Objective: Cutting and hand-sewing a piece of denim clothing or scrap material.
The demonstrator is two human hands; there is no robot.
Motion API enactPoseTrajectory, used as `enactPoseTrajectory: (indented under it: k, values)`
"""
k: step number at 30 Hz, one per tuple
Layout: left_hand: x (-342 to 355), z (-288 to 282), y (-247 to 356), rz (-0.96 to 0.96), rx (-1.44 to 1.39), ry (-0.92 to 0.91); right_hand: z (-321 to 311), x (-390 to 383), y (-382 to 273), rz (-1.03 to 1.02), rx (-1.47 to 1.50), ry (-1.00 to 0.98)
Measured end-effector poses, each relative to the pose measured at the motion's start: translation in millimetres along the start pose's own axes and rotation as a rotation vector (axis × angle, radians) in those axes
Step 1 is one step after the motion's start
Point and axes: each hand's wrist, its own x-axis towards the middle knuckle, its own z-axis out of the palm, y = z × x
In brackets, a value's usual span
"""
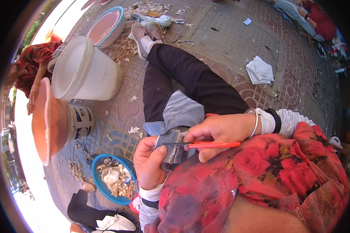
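Cloth (174, 136) of grey denim lies at the person's lap, its near part grasped in the left hand's (149, 165) grip. The right hand's (223, 130) grip clasps a red-handled tool (217, 145), its dark tip over the cloth. A blue basin (122, 200) of scraps sits near left; a white bucket (101, 73) stands far left on the pavement (221, 83).
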Motion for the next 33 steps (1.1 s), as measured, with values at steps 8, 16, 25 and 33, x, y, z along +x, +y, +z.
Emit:
enactPoseTrajectory:
  k: [8, 16, 25, 33]
  values:
    - [2.0, 0.8, 3.3, -0.085, -0.055, -0.082, 1.9, 1.5, -2.3, -0.105, -0.344, 0.084]
    - [-0.4, 4.2, 5.1, 0.001, 0.046, -0.035, 9.0, 2.5, 0.7, -0.061, -0.162, 0.118]
    - [-6.7, 1.6, 25.5, 0.106, 0.545, -0.080, 16.4, -9.8, -8.5, -0.100, 0.029, 0.102]
    - [-13.3, -29.4, 19.0, -0.143, 0.073, 0.172, 11.6, -14.9, -21.8, -0.033, 0.443, 0.172]
